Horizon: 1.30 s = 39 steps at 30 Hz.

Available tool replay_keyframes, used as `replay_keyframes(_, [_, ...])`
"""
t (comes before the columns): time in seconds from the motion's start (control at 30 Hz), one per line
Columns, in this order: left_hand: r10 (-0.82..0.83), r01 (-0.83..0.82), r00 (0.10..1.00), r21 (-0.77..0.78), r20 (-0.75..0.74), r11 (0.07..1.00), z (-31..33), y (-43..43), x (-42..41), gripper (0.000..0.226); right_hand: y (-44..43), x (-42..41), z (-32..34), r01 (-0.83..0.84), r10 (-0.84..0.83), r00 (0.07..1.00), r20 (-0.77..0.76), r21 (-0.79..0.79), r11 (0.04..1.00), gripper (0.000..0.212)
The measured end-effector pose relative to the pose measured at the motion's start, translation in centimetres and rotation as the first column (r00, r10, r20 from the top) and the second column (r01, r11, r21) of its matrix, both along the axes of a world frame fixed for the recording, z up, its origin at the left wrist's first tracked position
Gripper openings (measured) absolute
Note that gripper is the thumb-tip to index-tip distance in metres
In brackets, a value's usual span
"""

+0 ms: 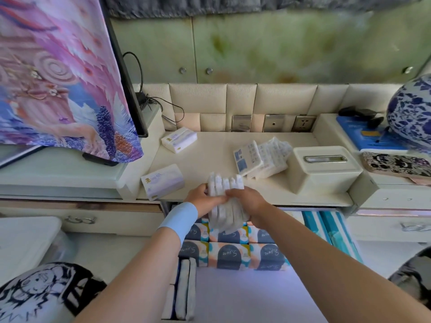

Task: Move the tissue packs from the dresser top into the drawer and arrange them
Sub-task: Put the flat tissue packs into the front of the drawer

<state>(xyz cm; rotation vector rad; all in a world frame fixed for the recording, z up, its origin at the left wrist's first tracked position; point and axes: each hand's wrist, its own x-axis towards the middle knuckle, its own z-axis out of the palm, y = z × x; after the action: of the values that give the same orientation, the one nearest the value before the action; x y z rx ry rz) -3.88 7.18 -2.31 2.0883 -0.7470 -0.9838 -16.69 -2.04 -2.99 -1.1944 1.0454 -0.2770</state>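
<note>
Head view: left hand (200, 199) and right hand (248, 203) grip bundle of white tissue packs (225, 185) from either side, fingers (235, 194) curled round it. Bundle over counter (210, 157) front edge, above open drawer (245, 297). In drawer, rows of patterned packs (229, 255). On counter, leaning packs (261, 159) beside tissue box (324, 169).

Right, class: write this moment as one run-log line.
left hand, right hand: grip tissue bundle | above open drawer | dresser top: loose packs

A white bundle of tissue packs (225, 201) hangs above the open drawer (245, 294); other packs (179, 142) lie on the dresser top (210, 157).
</note>
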Motion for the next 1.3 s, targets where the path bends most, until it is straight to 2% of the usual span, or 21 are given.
replay_keyframes(0.1, [0.012, -0.017, 0.991, -0.032, -0.134, 0.999, 0.2, 1.3, -1.4, 0.053, 0.8, -1.8, 0.8, -0.062, 0.057, 0.997, -0.049, -0.109, 0.992, 0.024])
replay_keyframes(0.17, [0.014, -0.02, 0.984, -0.031, -0.178, 0.999, 0.4, 2.1, -2.6, 0.061, 1.2, -3.1, 1.1, -0.1, 0.085, 0.992, -0.097, -0.166, 0.981, 0.024])
replay_keyframes(0.3, [-0.02, 0.015, 0.973, -0.022, -0.228, 1.0, 0.4, 3.8, -5.0, 0.062, 2.6, -6.4, 1.6, -0.145, 0.126, 0.984, -0.129, -0.153, 0.978, 0.017])
replay_keyframes(0.37, [-0.055, 0.055, 0.966, -0.006, -0.253, 0.998, 0.6, 4.7, -6.2, 0.065, 3.5, -7.8, 1.5, -0.182, 0.155, 0.97, -0.188, -0.14, 0.973, 0.021])
replay_keyframes(0.5, [-0.15, 0.185, 0.952, 0.11, -0.267, 0.977, 0.3, 6.7, -7.7, 0.089, 5.9, -10.4, 0.4, -0.202, 0.178, 0.95, -0.256, -0.071, 0.977, 0.047])
replay_keyframes(0.57, [-0.158, 0.21, 0.953, 0.187, -0.26, 0.96, -0.4, 7.7, -8.2, 0.099, 7.5, -11.6, -0.2, -0.228, 0.21, 0.943, -0.26, -0.042, 0.973, 0.039])
replay_keyframes(0.73, [-0.237, 0.306, 0.937, 0.274, -0.257, 0.912, -1.6, 9.4, -9.8, 0.079, 9.8, -13.0, -1.8, -0.305, 0.248, 0.918, -0.309, -0.151, 0.94, 0.027])
replay_keyframes(0.87, [-0.241, 0.298, 0.942, 0.255, -0.232, 0.92, -2.6, 10.1, -9.8, 0.072, 9.9, -13.3, -2.4, -0.301, 0.235, 0.908, -0.347, -0.149, 0.942, 0.042])
replay_keyframes(0.97, [-0.259, 0.312, 0.941, 0.262, -0.218, 0.913, -3.7, 10.2, -9.8, 0.073, 9.9, -13.3, -2.6, -0.319, 0.253, 0.896, -0.364, -0.132, 0.938, 0.041])
replay_keyframes(1.13, [-0.302, 0.35, 0.935, 0.33, -0.187, 0.877, -4.9, 10.5, -9.8, 0.062, 10.1, -12.5, -3.3, -0.434, 0.316, 0.801, -0.508, -0.13, 0.891, 0.059])
replay_keyframes(1.3, [-0.392, 0.412, 0.909, 0.431, -0.14, 0.803, -6.3, 10.0, -10.7, 0.093, 9.8, -12.5, -4.1, -0.541, 0.404, 0.652, -0.641, -0.02, 0.841, 0.052])
